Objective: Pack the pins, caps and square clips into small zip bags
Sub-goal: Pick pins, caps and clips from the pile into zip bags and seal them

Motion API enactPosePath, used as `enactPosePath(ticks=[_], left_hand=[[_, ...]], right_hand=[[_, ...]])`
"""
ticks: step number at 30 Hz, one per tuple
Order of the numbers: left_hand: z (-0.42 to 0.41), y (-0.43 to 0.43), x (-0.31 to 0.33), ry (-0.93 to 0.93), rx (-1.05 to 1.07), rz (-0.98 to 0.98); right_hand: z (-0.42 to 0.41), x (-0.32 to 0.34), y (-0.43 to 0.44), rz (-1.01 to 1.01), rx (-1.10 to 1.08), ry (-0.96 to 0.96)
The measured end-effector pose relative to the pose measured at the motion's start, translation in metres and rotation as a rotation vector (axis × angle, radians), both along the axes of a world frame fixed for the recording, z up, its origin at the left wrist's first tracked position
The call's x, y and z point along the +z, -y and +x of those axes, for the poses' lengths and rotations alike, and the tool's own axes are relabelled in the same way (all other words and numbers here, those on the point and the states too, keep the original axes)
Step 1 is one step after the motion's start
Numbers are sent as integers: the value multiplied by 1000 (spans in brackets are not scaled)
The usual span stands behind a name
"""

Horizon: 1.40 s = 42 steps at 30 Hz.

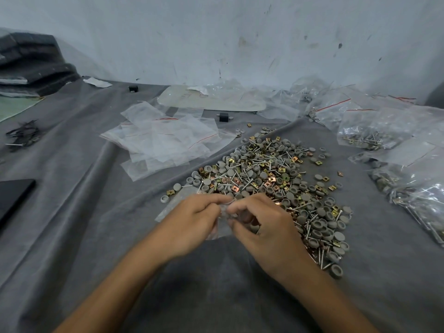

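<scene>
At the middle of the desk point(384, 272), over its grey cloth point(96, 212), a small clear bag point(169, 208) is held between both hands. The left hand point(192, 222) comes in from the near left, its grip clamped on the bag by thumb and curled fingers. The right hand point(266, 227) comes in from the near right, its grip likewise pinched on the bag's edge, where the fingertips of both hands meet. A grey cap is seen inside the curl of the right fingers. Much of the bag is covered by the hands, so its long axis and the way its mouth points cannot be told; clear film is seen to the left of the left hand and below the fingers.

Just behind and to the right of the hands a pile point(276, 179) is spread, its long axis running from the far middle to the near right. In it, round grey caps point(317, 224), thin steel pins point(308, 230) and square brass and copper clips point(234, 188) are mixed, the pins pointing all ways. The right hand is touched by the pile's near edge.

Empty bags point(165, 140) with red zip lines are stacked flat far left of the pile. Filled bags point(374, 133) are heaped along the right side. A dark slab point(14, 195) is cut off by the left edge.
</scene>
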<state>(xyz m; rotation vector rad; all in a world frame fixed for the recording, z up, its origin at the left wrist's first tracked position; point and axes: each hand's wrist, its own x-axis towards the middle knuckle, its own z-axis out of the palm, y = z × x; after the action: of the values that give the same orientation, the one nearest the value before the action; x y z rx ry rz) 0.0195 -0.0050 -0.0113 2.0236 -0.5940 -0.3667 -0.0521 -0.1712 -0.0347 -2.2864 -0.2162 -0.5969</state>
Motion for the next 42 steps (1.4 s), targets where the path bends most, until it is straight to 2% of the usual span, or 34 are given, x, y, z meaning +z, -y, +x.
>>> enactPosePath(ticks=[4,9,13,16,18,23,42], left_hand=[[-1,1,2,-72,41,-41],[-3,0,7,-60,45,-72],[0,-2,6,-79,176,-111],[0,-3,7,-61,194,-93],[0,-3,7,-56,194,-76],[-2,-2,8,-42,181,-70],[-2,-1,5,-7,116,-109]], right_hand=[[1,0,3,72,2,8],[-2,8,10,207,98,-78],[2,16,31,230,-79,-26],[4,15,50,1,-220,-81],[2,14,53,-213,-204,-151],[0,11,41,-472,-121,-422],[0,14,38,-465,-82,-429]])
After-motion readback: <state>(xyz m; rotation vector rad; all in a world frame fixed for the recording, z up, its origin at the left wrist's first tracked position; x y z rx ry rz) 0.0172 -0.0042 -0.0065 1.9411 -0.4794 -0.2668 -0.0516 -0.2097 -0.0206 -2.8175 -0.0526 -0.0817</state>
